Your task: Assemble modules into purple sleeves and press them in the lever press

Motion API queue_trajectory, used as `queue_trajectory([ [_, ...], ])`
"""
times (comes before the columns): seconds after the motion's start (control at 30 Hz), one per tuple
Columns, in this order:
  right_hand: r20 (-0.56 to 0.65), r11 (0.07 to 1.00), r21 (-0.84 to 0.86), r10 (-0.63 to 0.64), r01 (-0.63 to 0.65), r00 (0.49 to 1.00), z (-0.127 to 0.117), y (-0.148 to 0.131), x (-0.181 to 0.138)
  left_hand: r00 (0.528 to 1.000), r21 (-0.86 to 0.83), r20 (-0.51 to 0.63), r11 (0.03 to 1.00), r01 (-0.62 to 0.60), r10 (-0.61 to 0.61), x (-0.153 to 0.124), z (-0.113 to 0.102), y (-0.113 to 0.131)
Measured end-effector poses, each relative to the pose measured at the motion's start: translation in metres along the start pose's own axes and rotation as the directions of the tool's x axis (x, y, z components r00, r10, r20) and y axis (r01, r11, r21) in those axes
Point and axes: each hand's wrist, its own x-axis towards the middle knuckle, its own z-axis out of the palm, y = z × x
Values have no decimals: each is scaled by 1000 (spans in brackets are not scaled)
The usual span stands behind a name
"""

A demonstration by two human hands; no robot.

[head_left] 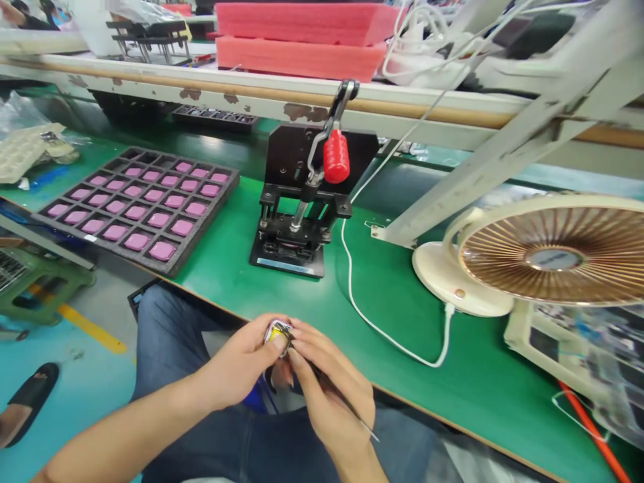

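Observation:
My left hand is closed around a small silver and yellow part, held just off the near edge of the green table, above my lap. My right hand pinches thin metal tweezers whose tip touches the part. Both hands meet at the part. Beyond them on the table stands a black hand press with a red-handled lever.
A black tray of several pink parts lies at the left. A cream desk fan stands at the right, its white cable looping across the table. Pink foam sheets sit on the shelf behind. A green stool stands on the floor.

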Motion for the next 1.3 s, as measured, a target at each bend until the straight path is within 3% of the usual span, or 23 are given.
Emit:
queue_trajectory([
  [0.47, 116, 996, -75, -32, 41, 993, 0, 5, -11, 997, 223, -71, 975, -1, 17, -8, -2, 8],
  [0.67, -2, 975, -157, -157, 155, 988, 5, 13, -20, 998, 37, -58, 999, 30, -28, -3, -4, -3],
  [0.77, -53, 978, -173, -130, 119, 990, 7, 12, -20, 996, -156, -63, 987, 45, -56, -1, -6, -1],
  [0.87, -176, 984, -171, -70, 40, 982, 8, 7, -18, 994, -410, 2, 906, 104, -113, 4, -5, 8],
  [0.97, -313, 988, -155, -64, 16, 947, 3, 2, -11, 991, -476, -8, 872, 113, -133, 13, -2, 14],
  [1.1, -415, 954, -295, -84, -47, 906, -22, 5, 31, 989, -449, -45, 887, 108, -143, 24, 0, 13],
  [1.23, -474, 889, -442, -118, -120, 872, -58, 33, 123, 985, -431, -43, 892, 135, -170, 26, -1, 9],
  [1.3, -420, 842, -520, -104, -144, 902, -74, 55, 173, 987, -421, -26, 897, 135, -160, 23, -1, 8],
])
